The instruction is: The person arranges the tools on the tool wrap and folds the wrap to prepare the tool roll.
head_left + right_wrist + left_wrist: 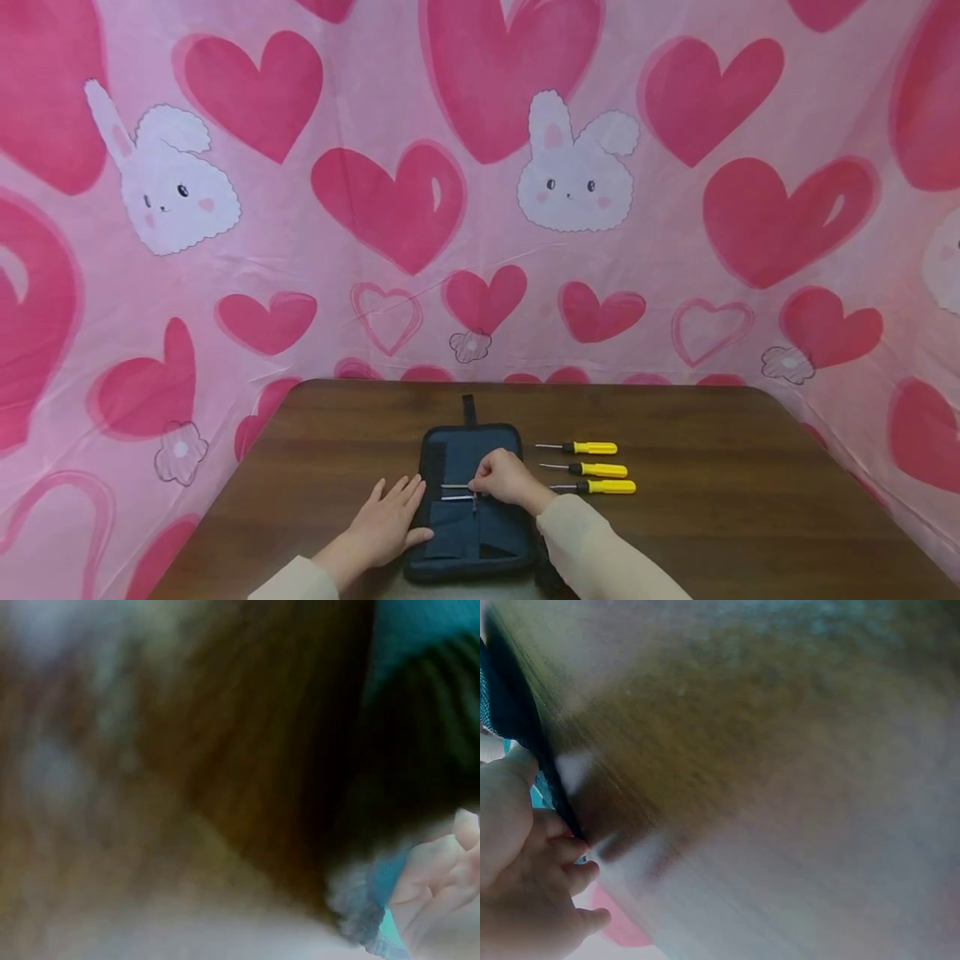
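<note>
Upper slim rod (453, 486) is being pinched at its right end by the right grip (506, 477), over the middle of the open case (465, 569), presumably fingertips only because it's so thin; that end is being hidden by the fingers; lower rod (456, 497) is being seen just beside it; case's left edge is being covered by the left grip (386, 518), fingers spread, likely for steadying; three yellow-handled screwdrivers (600, 470) are being carried by the worktop (337, 442), right of the case, lowest tip being crowded by the right sleeve (592, 533).
</note>
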Available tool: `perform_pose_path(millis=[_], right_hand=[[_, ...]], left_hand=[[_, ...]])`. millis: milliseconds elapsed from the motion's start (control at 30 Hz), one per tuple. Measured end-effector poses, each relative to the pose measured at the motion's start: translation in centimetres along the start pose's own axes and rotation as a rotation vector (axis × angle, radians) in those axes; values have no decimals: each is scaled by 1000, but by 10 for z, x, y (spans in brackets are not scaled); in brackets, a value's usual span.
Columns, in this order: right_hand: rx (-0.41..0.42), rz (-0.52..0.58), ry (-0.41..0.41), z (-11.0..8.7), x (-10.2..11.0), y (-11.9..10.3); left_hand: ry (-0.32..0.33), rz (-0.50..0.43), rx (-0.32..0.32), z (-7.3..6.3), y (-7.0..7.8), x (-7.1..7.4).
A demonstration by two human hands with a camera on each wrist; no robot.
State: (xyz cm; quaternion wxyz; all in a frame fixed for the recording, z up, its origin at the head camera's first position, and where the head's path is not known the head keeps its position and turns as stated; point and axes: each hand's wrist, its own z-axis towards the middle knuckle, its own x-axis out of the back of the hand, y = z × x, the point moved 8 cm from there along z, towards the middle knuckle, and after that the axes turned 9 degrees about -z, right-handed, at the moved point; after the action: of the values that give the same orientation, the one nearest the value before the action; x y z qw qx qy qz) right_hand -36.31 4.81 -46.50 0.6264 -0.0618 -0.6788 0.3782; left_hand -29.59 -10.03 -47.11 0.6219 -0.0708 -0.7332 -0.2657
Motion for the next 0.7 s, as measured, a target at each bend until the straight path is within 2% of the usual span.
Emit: perform_pose_path(millis=[333, 700], right_hand=[[-1, -18, 11, 0, -1, -5], [22, 71, -24, 0, -6, -4]], left_hand=[[4, 13, -4, 0, 0, 0], [-2, 43, 13, 0, 3, 1]])
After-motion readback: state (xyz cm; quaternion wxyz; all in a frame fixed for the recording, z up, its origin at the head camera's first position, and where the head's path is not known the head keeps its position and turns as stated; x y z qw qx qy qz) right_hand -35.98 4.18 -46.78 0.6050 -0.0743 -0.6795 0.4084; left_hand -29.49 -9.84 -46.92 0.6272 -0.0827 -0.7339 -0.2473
